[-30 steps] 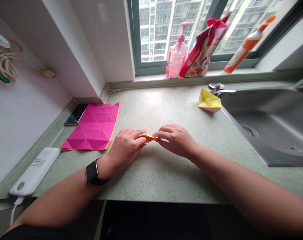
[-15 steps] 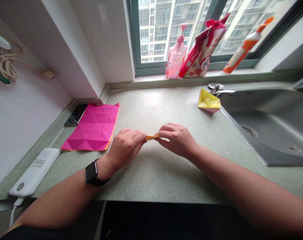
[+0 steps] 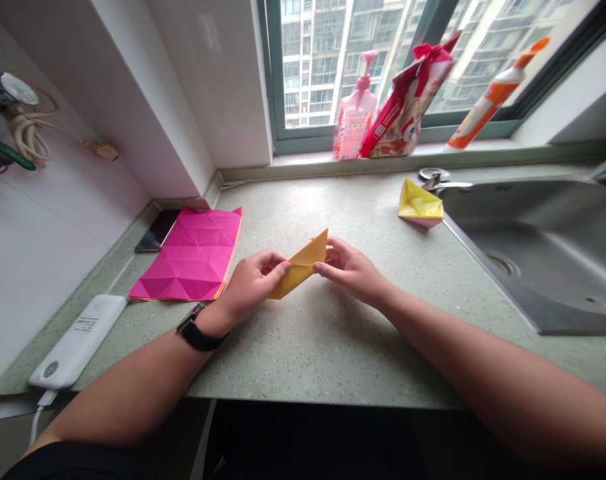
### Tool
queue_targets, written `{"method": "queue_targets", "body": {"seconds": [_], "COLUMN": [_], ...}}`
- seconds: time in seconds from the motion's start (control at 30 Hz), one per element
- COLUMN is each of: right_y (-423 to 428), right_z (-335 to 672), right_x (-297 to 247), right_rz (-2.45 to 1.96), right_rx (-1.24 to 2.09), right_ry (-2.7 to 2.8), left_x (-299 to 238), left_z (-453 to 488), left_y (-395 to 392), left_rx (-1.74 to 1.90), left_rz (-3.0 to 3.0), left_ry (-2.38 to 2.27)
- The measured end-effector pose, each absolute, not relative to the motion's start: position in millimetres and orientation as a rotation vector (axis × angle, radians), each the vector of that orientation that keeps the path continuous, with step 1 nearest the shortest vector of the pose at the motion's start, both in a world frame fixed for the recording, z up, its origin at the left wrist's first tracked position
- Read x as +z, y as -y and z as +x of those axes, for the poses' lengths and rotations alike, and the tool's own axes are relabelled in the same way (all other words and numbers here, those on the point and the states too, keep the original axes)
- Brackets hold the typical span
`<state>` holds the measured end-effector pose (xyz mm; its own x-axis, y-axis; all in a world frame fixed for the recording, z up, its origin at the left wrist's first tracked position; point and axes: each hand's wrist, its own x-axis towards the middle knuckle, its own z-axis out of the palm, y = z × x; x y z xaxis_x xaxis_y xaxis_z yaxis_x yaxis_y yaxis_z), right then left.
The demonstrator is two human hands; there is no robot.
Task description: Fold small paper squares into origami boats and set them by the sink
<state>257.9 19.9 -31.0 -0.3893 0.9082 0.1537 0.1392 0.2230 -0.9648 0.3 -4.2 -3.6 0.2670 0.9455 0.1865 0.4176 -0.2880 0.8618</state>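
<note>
Head view: a speckled pale green worktop (image 3: 263, 373) runs below a window. Near its back left corner lies a stack of creased paper sheets (image 3: 187, 253), bright pink on top with orange edges showing below. A dark phone (image 3: 157, 230) lies against the stack's left side. A white power bank (image 3: 80, 340) rests by the front left corner, its white cable (image 3: 35, 420) hanging over the front edge. Toward the back edge, right of centre, a folded yellow paper box (image 3: 420, 203) stands just beside the steel sink (image 3: 547, 253) set into the right end. On the sill behind the back edge stand a pink pump bottle (image 3: 355, 123), a red and white bag (image 3: 400, 107) and a leaning orange and white bottle (image 3: 485, 110).

Both forearms reach in over the front edge, wrists angled toward each other. Above the middle of the worktop, the hands grip a yellow-orange folded paper (image 3: 303, 265), which slants up to the right with a crease across it. The left hand (image 3: 255, 280) pinches its lower left part, thumb on the near face; the right hand (image 3: 353, 270) pinches its right side, fingers partly hidden behind. A black watch (image 3: 197, 329) circles the left wrist.

The pump bottle's label and the power bank's print are too small to read; the bag bears a small square code
</note>
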Motion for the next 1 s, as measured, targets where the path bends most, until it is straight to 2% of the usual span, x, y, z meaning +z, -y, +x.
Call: {"method": "queue_targets", "body": {"seconds": [0.1,0.23,0.43,0.53,0.7,0.8,1.0], "right_y": [-24.9,-33.1,-36.2,-26.7,-10.0,-7.3,-6.5], "right_z": [258.2,262.5,267.4,263.1,251.5,249.6,247.6], "right_x": [-37.3,-42.6,-39.8,-36.0,-34.8,-34.6,-34.2], "right_rz": [-1.0,-1.088,-1.196,-1.196,-1.287,-1.341,-1.396], "right_rx": [1.223,1.072,0.41,0.219,0.122,0.069,0.044], "right_ry": [1.686,1.696,1.908,2.18,2.53,2.577,2.621], "left_x": [-7.6,-11.7,-19.8,-20.4,-21.3,-25.2,-39.3], "left_z": [7.1,13.1,13.6,15.4,17.3,16.6,18.0], "left_y": [6.4,7.4,-9.5,-12.8,-7.9,-5.0,-2.1], "left_rx": [0.875,0.822,0.781,0.758,0.601,0.526,0.281], "left_rz": [1.645,1.752,1.998,2.036,2.357,2.576,2.744], "left_ry": [-1.125,-1.112,-1.269,-1.313,-1.366,-1.425,-1.254]}}
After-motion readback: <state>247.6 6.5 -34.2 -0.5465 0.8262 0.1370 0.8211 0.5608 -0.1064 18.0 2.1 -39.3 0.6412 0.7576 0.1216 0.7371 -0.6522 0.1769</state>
